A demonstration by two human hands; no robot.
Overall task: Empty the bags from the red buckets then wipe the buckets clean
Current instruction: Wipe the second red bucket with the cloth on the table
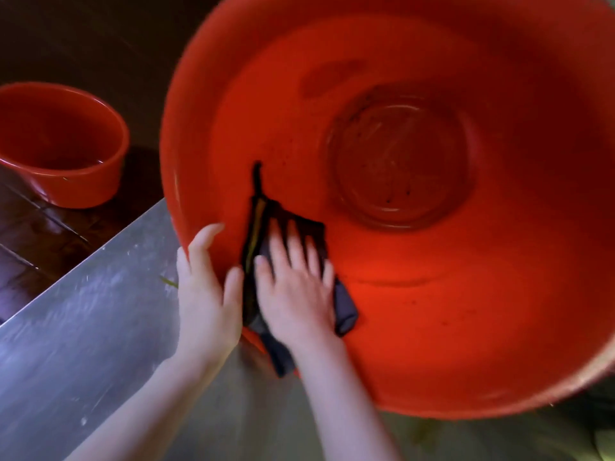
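Now, through the head camera: holds a large red bucket tipped up on a metal table, with the mouth turned toward the camera and the round bottom facing away, up and to the right, the axis pointing away from the viewer. Fills most of the frame, right of centre. Shows dark specks and smears on the bottom disc.

Grips the near-left rim with the left hand, thumb hooked inside the wall, fingers curled over the outer side and kept close together.

Presses a dark cloth flat against the inner wall with the right hand, just beside the left thumb. Keeps those fingers straight and slightly spread, pointing up and into the bucket. Has the cloth laid lengthwise from the near rim up toward the bottom disc, ending in a thin dark tail above the fingertips and draping its lower end out over the rim. Blurs slightly around both hands.

Off to the left, well apart: a smaller red bucket, upright, mouth up, standing on dark floor beyond the table's edge.
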